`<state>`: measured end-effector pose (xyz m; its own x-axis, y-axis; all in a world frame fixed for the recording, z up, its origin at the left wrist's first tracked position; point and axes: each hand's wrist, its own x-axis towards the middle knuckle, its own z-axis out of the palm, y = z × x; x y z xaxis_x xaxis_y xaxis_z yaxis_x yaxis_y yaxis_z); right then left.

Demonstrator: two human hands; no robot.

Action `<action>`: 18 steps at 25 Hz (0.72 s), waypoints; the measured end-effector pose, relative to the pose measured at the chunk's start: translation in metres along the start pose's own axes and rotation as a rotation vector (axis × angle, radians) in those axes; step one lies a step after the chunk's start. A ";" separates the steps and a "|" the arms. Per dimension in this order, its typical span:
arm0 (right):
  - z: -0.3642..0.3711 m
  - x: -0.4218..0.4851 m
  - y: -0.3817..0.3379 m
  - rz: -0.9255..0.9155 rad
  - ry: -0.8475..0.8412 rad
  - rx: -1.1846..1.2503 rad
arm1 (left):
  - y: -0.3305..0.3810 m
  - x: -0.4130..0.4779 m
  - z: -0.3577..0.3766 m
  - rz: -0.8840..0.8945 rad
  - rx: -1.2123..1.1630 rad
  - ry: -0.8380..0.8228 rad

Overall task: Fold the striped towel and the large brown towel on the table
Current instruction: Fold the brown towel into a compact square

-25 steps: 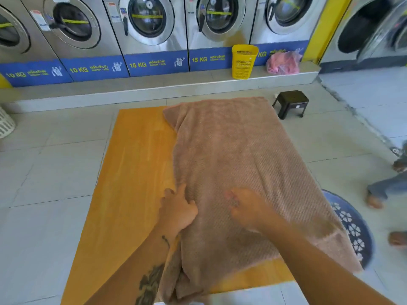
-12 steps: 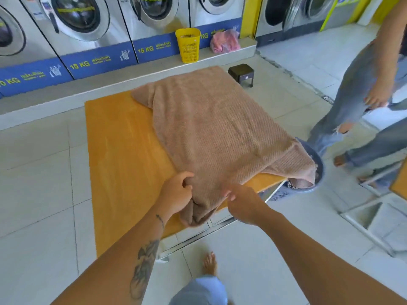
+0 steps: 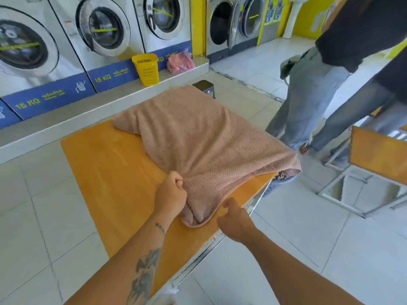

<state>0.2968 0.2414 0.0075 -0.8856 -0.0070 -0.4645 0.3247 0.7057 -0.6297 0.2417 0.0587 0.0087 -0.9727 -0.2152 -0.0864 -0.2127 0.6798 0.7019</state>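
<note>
Washing machines with round glass doors line the wall beyond our hands, above a pale tiled floor. Nearer, our hands work on a table with a smooth orange wood-grain top and a metal frame.

Our left hand is clenched on the large brown towel, its fingers curled round a bunched fold at the cloth's near left edge. Our right hand sits just right of the left one, at the towel's near corner, with a fingertip touching the hem. We cannot tell whether it pinches the cloth or only touches it.

From both hands the towel spreads away across the table's right half. It is thick and soft, with a waffle-like ribbed weave and a smooth hem. Its near corner is rolled into a rounded lump between our hands, its far left corner is rumpled, and its right corner droops over the table edge onto a laundry basket on the floor.

Far beyond the left hand stand a yellow perforated plastic basket and a pink bag. A small dark stool shows past the towel's far end. Right of our right hand, well apart, a person in pale jeans stands by a second table.
</note>
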 end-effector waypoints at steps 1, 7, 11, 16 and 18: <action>0.009 -0.001 -0.007 -0.008 0.055 -0.017 | -0.007 0.005 -0.006 0.058 0.065 -0.011; 0.074 -0.003 -0.043 -0.059 0.068 -0.346 | -0.038 0.026 -0.034 0.370 0.167 -0.190; 0.093 -0.002 -0.039 0.070 0.144 -0.455 | -0.049 0.034 -0.040 0.566 0.256 -0.293; 0.064 -0.020 -0.043 -0.035 0.287 -0.409 | -0.045 0.047 -0.044 0.674 0.371 -0.208; 0.044 -0.029 -0.043 -0.065 0.459 -0.278 | -0.042 0.060 -0.051 0.718 0.292 -0.151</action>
<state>0.3233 0.1799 0.0209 -0.9753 0.2092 -0.0704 0.2189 0.8757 -0.4303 0.1971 -0.0184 0.0099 -0.8790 0.4293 0.2075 0.4766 0.7777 0.4100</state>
